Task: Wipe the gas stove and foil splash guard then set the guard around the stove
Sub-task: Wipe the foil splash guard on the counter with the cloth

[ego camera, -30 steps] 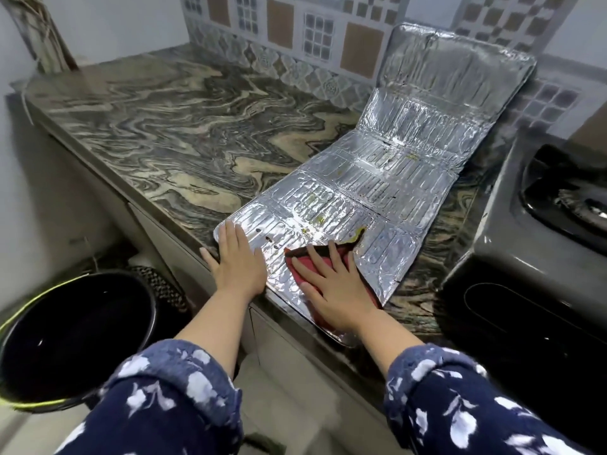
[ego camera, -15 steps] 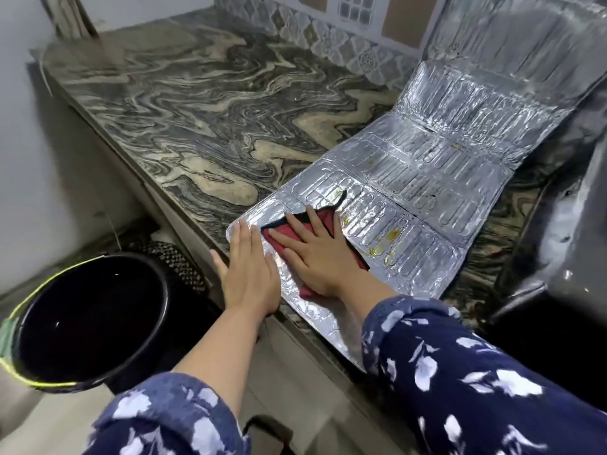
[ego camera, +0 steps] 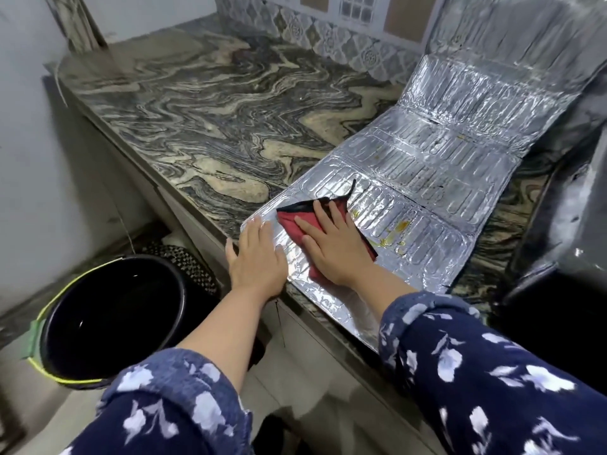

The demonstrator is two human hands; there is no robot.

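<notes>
A person in dark blue sleeves printed with white flowers leans over a marbled worktop [ego camera: 203, 103], seen from above their arms. A long foil guard [ego camera: 427, 165] lies across the right half of the frame. Its near panels are flat on the worktop, running from the lower centre toward the upper right, and its far panels rise against the tiled wall [ego camera: 328, 31] at the top right. Yellowish stains [ego camera: 391, 233] mark the near panel, just right of the hands.

The right hand [ego camera: 331, 247], at centre frame, presses flat on a red cloth [ego camera: 297, 226] with dark edging that lies on the near panel. Its fingers are straight and spread on top of the cloth. The left hand [ego camera: 258, 257], just beside it to the left, lies palm down on the near left corner of the guard at the worktop's front edge. Its fingers are straight and close together, holding nothing, and its thumb reaches past the edge.

The dark stove [ego camera: 578, 205] sits at the right edge of the frame, beside the guard and partly cut off. On the floor at lower left stands a black bucket [ego camera: 108, 316] with a yellow-green rim. Behind it a dark woven basket [ego camera: 184, 261] is partly hidden under the worktop.
</notes>
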